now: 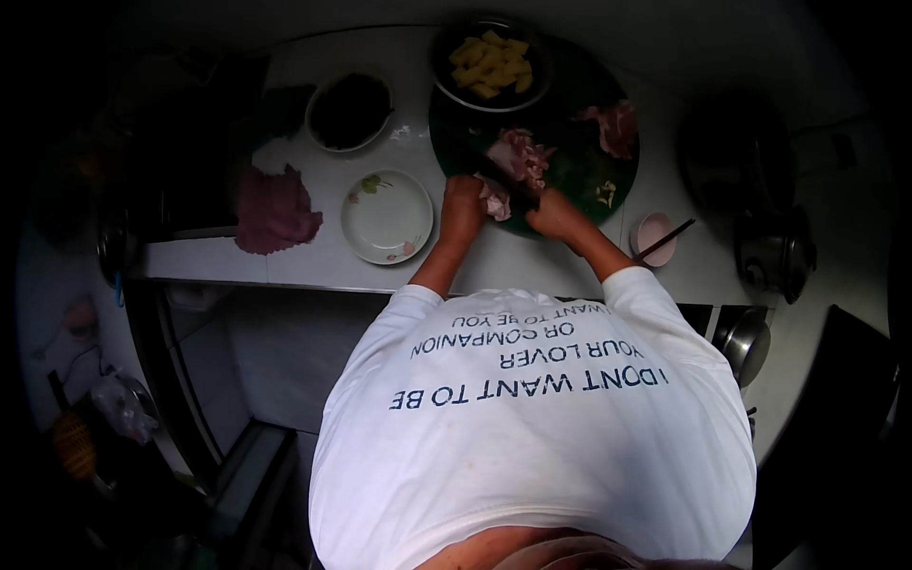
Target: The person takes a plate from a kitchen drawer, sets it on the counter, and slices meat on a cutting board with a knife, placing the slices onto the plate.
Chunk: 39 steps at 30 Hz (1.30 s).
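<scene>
A round dark green cutting board [570,199] lies on the counter. My left hand [463,207] is closed, its fingers pressed against a piece of raw meat [494,198] near the board's front edge. My right hand [555,215] is wrapped round the handle of a kitchen knife [518,190]. The dark blade points away to the left, between the held piece and a pile of cut meat [521,157]. A further slab of meat [616,128] lies at the board's right side, with small pale yellow bits [606,193] below it.
A metal bowl of yellow chunks [490,65] overlaps the board's back edge. Left of the board are a floral white dish [387,218], a bowl with dark contents [350,111] and a pinkish cloth [275,211]. A small pink bowl [655,239] with a stick-like utensil stands at right.
</scene>
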Tool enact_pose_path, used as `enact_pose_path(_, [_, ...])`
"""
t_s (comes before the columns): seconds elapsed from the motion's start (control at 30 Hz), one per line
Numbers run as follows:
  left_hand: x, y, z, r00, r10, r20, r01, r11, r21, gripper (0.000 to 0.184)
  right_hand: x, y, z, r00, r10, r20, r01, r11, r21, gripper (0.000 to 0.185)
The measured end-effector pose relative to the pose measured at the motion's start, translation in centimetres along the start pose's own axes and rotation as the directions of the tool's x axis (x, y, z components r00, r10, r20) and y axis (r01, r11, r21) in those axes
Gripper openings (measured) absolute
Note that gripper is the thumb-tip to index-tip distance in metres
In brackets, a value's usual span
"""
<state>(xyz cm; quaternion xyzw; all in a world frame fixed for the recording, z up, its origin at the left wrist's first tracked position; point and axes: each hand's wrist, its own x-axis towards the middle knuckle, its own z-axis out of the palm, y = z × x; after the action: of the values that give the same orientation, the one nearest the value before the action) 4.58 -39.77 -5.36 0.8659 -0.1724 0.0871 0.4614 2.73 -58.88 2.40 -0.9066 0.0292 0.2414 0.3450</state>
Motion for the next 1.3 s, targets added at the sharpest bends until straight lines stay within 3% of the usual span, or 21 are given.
enact_pose_path(0.03, [0.1, 0.0, -0.3, 1.000, 0.015, -0.011, -0.015, 1.000, -0.009, 0.023, -1.6, 0.1, -0.7, 0.993, 0.113, 0.041, -0.111, 0.992, -0.055, 0.037])
enact_pose_path(0.17, [0.0, -0.3, -0.3, 0.995, -0.101, -0.026, 0.098, 0.992, -0.084, 0.019, -6.3, 4.9, 0.0, 0.988, 0.154, 0.006, -0.153, 0.988, -0.027, 0.037])
enact_pose_path(0.37, [1.6, -1.6, -2.9, 0.974, -0.187, -0.130, 0.185, 0.982, -0.027, 0.021, -8.8, 4.2, 1.1, 0.964, 0.246, -0.103, -0.247, 0.969, 0.004, 0.035])
enact_pose_path(0.5, [4.9, -2.2, -4.3, 0.989, -0.072, -0.128, 0.060, 0.994, -0.094, 0.024, -9.5, 4.0, 0.7, 0.961, 0.265, -0.078, -0.258, 0.962, 0.091, 0.034])
enact_pose_path(0.63, [6.8, -6.0, -2.3, 0.995, 0.099, 0.008, -0.098, 0.994, -0.040, 0.038, -10.7, 4.5, 1.1, 0.961, 0.237, -0.142, -0.221, 0.968, 0.120, 0.029])
enact_pose_path(0.73, [6.9, -5.2, -2.1, 1.000, -0.013, 0.017, 0.014, 0.998, -0.056, 0.044, -12.4, 4.9, 1.3, 0.957, 0.268, -0.113, -0.252, 0.958, 0.135, 0.026])
enact_pose_path(0.83, [6.4, -2.5, -2.6, 0.987, 0.156, -0.038, -0.149, 0.978, 0.149, 0.046, -13.9, 5.3, 1.6, 0.937, 0.320, -0.139, -0.285, 0.932, 0.224, 0.025])
enact_pose_path(0.93, [7.3, 0.2, -1.0, 0.944, 0.224, 0.244, -0.261, 0.956, 0.131, 0.049, -14.6, 5.8, 1.9, 0.896, 0.424, -0.130, -0.357, 0.864, 0.356, 0.024])
enact_pose_path(1.03, [8.5, 2.6, 1.3, 0.867, 0.405, 0.289, -0.443, 0.893, 0.076, 0.046, -15.0, 5.6, 1.4, 0.888, 0.435, -0.148, -0.358, 0.858, 0.370, 0.023])
enact_pose_path(1.07, [8.4, 3.0, 2.1, 0.872, 0.416, 0.259, -0.466, 0.866, 0.179, 0.044, -15.2, 5.5, 1.2, 0.889, 0.431, -0.154, -0.354, 0.861, 0.366, 0.023])
enact_pose_path(1.17, [8.4, 3.8, 2.5, 0.895, 0.151, 0.420, -0.301, 0.899, 0.317, 0.043, -15.4, 5.7, 1.0, 0.889, 0.421, -0.182, -0.334, 0.867, 0.370, 0.023])
enact_pose_path(1.27, [8.5, 3.1, 2.3, 0.896, 0.283, 0.342, -0.352, 0.922, 0.159, 0.043, -15.3, 6.0, 1.4, 0.885, 0.421, -0.201, -0.311, 0.854, 0.418, 0.022])
enact_pose_path(1.3, [8.2, 3.4, 2.1, 0.916, 0.252, 0.311, -0.298, 0.948, 0.113, 0.042, -15.2, 5.8, 1.3, 0.881, 0.433, -0.190, -0.316, 0.838, 0.445, 0.022])
